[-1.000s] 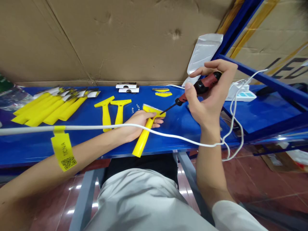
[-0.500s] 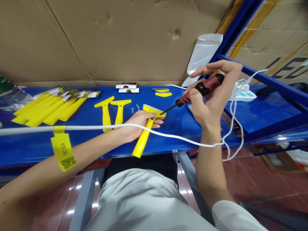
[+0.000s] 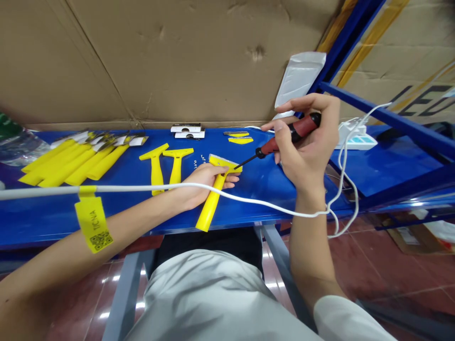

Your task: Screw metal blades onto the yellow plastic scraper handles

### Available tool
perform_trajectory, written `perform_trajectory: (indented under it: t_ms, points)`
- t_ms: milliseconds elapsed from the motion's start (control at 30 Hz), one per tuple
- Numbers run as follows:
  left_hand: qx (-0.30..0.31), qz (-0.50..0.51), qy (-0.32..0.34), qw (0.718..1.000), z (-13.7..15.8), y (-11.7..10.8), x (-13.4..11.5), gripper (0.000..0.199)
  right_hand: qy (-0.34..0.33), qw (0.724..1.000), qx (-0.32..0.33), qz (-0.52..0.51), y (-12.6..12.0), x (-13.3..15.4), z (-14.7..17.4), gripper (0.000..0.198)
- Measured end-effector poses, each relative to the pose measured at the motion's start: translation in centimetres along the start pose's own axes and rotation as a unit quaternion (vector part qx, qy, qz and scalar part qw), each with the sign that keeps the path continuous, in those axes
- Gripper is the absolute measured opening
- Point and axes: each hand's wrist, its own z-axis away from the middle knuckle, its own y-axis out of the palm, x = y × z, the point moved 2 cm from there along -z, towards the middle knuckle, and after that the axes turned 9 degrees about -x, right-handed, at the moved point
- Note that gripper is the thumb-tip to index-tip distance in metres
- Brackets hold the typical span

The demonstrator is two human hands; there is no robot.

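Observation:
My left hand (image 3: 204, 184) grips a yellow scraper (image 3: 210, 208) just below its wide head, thumb on top, with the handle slanting down toward me. In my right hand (image 3: 307, 149) is a red and black screwdriver (image 3: 304, 128), its dark shaft pointing down and left. The tip meets the right part of the scraper's head; whether it sits in a screw is too small to tell. Left of my left hand lie two yellow scraper bodies (image 3: 156, 168). Two small yellow head pieces (image 3: 241, 140) lie behind the held scraper.
Several yellow scrapers with blades (image 3: 76, 163) lie on the blue table (image 3: 263, 189) at left, beside a plastic bottle (image 3: 17, 142). Small white blade boxes (image 3: 187, 130) stand at the back. A white cable (image 3: 256, 201) crosses before my forearms. A power strip (image 3: 359, 141) sits right.
My right hand has turned and shifted slightly left with the screwdriver, whose tip stays at the scraper head. My left hand holds the scraper nearly still.

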Motion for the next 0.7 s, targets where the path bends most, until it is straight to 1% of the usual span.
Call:
perform_trajectory:
  t_ms: [167,333,400,467,533,633,700]
  points:
    - [0.006,-0.003,-0.003,1.000,0.1,0.0,-0.1,0.028,-0.013,1.000,-0.009,-0.018,-0.1,-0.3,-0.2,0.038]
    - [-0.006,-0.001,-0.007,1.000,0.3,0.1,-0.3,0.027,-0.011,1.000,-0.027,-0.010,-0.3,-0.9,-0.3,0.030]
    - [-0.006,-0.001,-0.010,1.000,0.4,0.2,-0.4,0.026,-0.037,0.999,-0.019,-0.018,-0.5,-1.3,-0.5,0.031]
    - [-0.003,-0.001,-0.012,1.000,0.4,0.2,-0.4,0.025,-0.080,0.996,-0.014,-0.038,-0.6,-1.4,-0.6,0.035]
    - [-0.004,0.001,-0.011,1.000,0.3,0.1,-0.4,0.025,-0.097,0.994,-0.025,-0.049,-0.6,-1.2,-0.7,0.038]
    - [-0.007,0.006,-0.010,1.000,0.2,0.1,-0.4,0.024,-0.044,0.997,-0.054,-0.020,-0.4,-0.6,-0.5,0.032]
    - [-0.006,0.008,-0.012,1.000,0.1,0.0,-0.4,0.023,-0.013,0.998,-0.060,-0.005,-0.2,-0.2,-0.5,0.033]
